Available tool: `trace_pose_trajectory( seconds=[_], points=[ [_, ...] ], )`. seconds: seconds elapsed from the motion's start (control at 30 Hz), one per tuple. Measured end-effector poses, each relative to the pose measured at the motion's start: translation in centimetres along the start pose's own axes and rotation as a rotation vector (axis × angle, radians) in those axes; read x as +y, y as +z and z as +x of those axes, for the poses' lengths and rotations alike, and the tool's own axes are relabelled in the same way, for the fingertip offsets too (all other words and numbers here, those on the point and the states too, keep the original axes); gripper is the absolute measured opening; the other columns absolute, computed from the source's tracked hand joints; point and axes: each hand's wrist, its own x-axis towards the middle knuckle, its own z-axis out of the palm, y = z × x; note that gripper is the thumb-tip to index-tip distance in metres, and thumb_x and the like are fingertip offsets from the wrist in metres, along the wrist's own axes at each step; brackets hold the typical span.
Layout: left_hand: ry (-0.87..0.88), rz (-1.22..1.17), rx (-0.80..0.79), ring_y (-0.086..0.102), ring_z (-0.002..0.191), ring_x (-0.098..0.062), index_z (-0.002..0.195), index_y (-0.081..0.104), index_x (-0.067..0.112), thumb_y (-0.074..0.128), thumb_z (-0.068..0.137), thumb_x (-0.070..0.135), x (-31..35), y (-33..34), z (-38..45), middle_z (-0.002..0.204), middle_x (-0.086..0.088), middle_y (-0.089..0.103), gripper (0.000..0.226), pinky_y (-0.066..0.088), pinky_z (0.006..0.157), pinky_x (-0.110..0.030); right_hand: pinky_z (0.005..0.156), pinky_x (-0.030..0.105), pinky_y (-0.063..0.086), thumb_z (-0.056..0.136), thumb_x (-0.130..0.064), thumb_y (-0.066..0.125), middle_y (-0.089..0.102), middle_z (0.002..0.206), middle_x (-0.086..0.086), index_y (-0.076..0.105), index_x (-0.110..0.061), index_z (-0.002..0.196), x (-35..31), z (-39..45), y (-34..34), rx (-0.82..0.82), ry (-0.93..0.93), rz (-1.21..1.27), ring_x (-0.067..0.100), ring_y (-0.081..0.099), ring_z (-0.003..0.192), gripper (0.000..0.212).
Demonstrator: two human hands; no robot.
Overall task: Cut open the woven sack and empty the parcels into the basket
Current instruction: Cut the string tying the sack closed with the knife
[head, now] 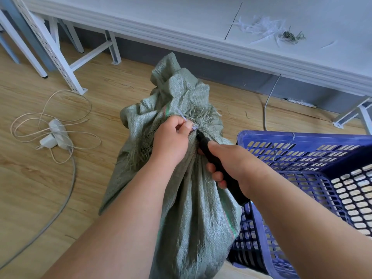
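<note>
On the floor at left we see a power strip (57, 133). Our left hand (171, 141) pinches the white tie (186, 120) at the woven sack's (191, 198) neck; our right hand (231, 168) grips the black-handled cutter (219, 168), tip against the tie. The basket (302, 158) stands right, touching the sack.

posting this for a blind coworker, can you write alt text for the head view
A person's left hand pinches a pale tie at the bunched neck of a green woven sack, while the right hand holds a black-handled cutter against it. A blue basket stands on the right, on a wood floor.
</note>
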Motion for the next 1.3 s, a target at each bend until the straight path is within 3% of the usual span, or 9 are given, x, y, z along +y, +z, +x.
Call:
trace_pose_trajectory(
  seconds=[0.17, 0.37, 0.63, 0.73, 0.87, 1.07, 1.2, 1.3],
  points=[
    [-0.087, -0.12, 0.023, 0.058, 0.09, -0.017, 0.106, 0.066, 0.016, 0.052, 0.097, 0.031, -0.1, 0.3, 0.0, 0.099, 0.001, 0.066, 0.023, 0.039, 0.073, -0.027, 0.044, 0.023, 0.031, 0.1, -0.04, 0.044, 0.05, 0.063, 0.005, 0.062, -0.008, 0.105, 1.0, -0.2, 0.3, 0.027, -0.088, -0.024, 0.016, 0.036, 0.043, 0.037],
    [-0.152, -0.207, 0.029, 0.06, 0.093, -0.015, 0.099, 0.066, 0.017, 0.054, 0.096, 0.029, -0.1, 0.7, 0.3, 0.1, 0.002, 0.068, 0.017, 0.038, 0.076, -0.026, 0.044, 0.024, 0.031, 0.1, -0.04, 0.044, 0.049, 0.063, 0.006, 0.059, -0.001, 0.109, 1.4, -0.4, 0.4, 0.047, -0.127, -0.033, 0.016, 0.036, 0.042, 0.043],
    [-0.004, 0.008, 0.025, 0.051, 0.082, -0.016, 0.107, 0.063, 0.015, 0.051, 0.098, 0.03, 0.2, 0.5, -0.1, 0.087, 0.004, 0.057, 0.022, 0.036, 0.073, -0.027, 0.044, 0.025, 0.035, 0.1, -0.042, 0.043, 0.054, 0.06, 0.006, 0.064, -0.006, 0.104, -0.2, 0.2, -0.2, 0.06, -0.068, -0.149, 0.021, 0.039, 0.044, 0.042],
    [-0.002, 0.036, 0.037, 0.052, 0.085, -0.016, 0.11, 0.062, 0.015, 0.051, 0.098, 0.03, 0.2, 0.5, -0.2, 0.093, 0.003, 0.059, 0.023, 0.037, 0.075, -0.027, 0.046, 0.027, 0.036, 0.099, -0.044, 0.043, 0.054, 0.062, 0.008, 0.065, -0.004, 0.103, -0.1, 0.3, -0.2, 0.063, -0.062, -0.168, 0.022, 0.04, 0.047, 0.045],
    [-0.091, -0.086, 0.051, 0.057, 0.091, -0.017, 0.111, 0.064, 0.014, 0.052, 0.097, 0.03, 0.1, 0.8, 0.0, 0.097, 0.003, 0.063, 0.025, 0.041, 0.08, -0.028, 0.042, 0.023, 0.032, 0.1, -0.04, 0.044, 0.05, 0.06, 0.004, 0.061, -0.008, 0.093, 1.1, -0.2, 0.2, 0.076, -0.148, -0.12, 0.016, 0.037, 0.041, 0.037],
    [-0.192, -0.274, 0.051, 0.058, 0.082, -0.008, 0.109, 0.066, 0.012, 0.056, 0.095, 0.027, -0.1, 0.9, 0.4, 0.087, 0.01, 0.065, 0.023, 0.038, 0.075, -0.023, 0.045, 0.026, 0.031, 0.1, -0.038, 0.044, 0.048, 0.063, 0.007, 0.049, -0.015, 0.076, 1.3, -0.5, 0.3, 0.079, -0.197, -0.123, 0.017, 0.035, 0.043, 0.034],
    [-0.216, -0.292, 0.051, 0.058, 0.084, -0.011, 0.104, 0.066, 0.014, 0.057, 0.095, 0.027, 0.0, 0.9, 0.5, 0.087, 0.008, 0.066, 0.018, 0.037, 0.067, -0.022, 0.046, 0.026, 0.033, 0.101, -0.038, 0.043, 0.049, 0.062, 0.005, 0.054, -0.013, 0.08, 1.0, -0.9, 0.2, 0.073, -0.19, -0.163, 0.017, 0.037, 0.044, 0.034],
    [-0.173, -0.227, 0.037, 0.059, 0.09, -0.015, 0.11, 0.066, 0.013, 0.055, 0.096, 0.029, 0.1, 0.7, 0.3, 0.097, 0.004, 0.067, 0.024, 0.038, 0.074, -0.024, 0.047, 0.028, 0.035, 0.1, -0.041, 0.043, 0.052, 0.061, 0.007, 0.061, -0.003, 0.092, 0.5, -0.5, 0.1, 0.087, -0.144, -0.188, 0.021, 0.038, 0.045, 0.043]
  ],
)
